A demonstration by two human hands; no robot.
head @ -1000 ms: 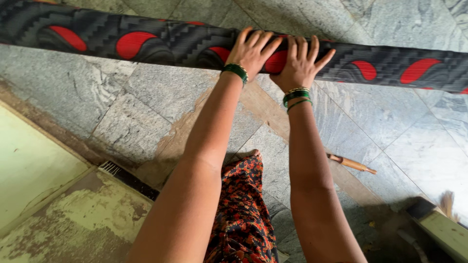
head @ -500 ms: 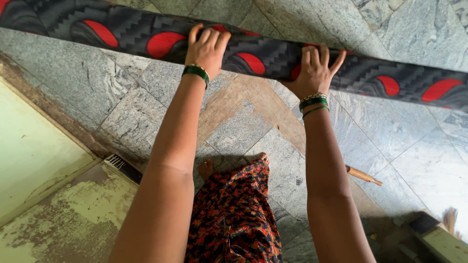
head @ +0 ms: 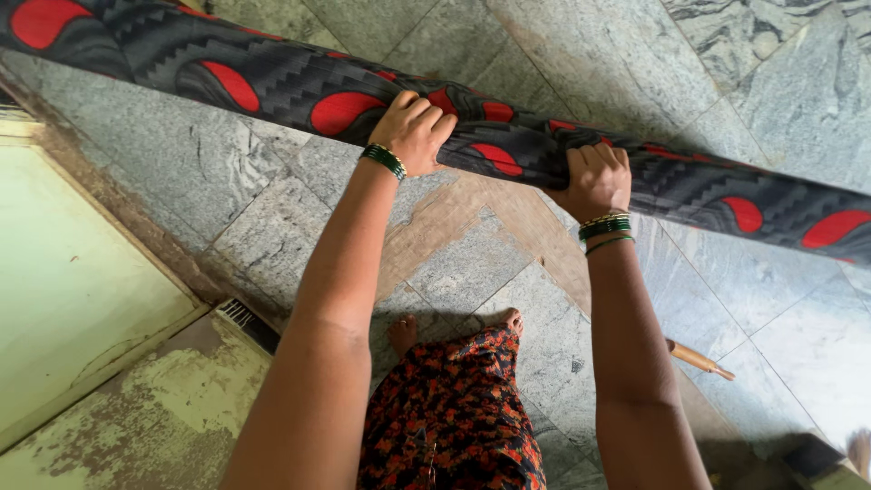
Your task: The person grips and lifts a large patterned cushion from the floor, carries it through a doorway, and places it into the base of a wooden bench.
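Since the earlier frame the fingers of both hands have curled: half a second ago they lay spread flat on the roll (head: 272, 86), and now they are closed over its top, while the roll has shifted lower and more slanted in the view. The roll, a long dark mat with red patches, lies on the stone floor (head: 726, 82) and runs from the upper left down to the right edge. The left hand (head: 415, 130) is clenched on it near the middle, knuckles up, with a green bangle at the wrist. The right hand (head: 595, 179) is clenched on it a little further right, with several green bangles below it.

As far as can be judged, the mat is fully wound along the whole visible length, with no flat part left showing on the floor; the ends lie out of view. A grip has been taken, but the roll is not yet lifted.

Nearer the body, bare toes (head: 513, 320) and a red-flowered skirt (head: 454, 408) are seen. A wooden stick (head: 699, 360) lies on the floor at right, and a pale green slab (head: 73, 290) borders the left.
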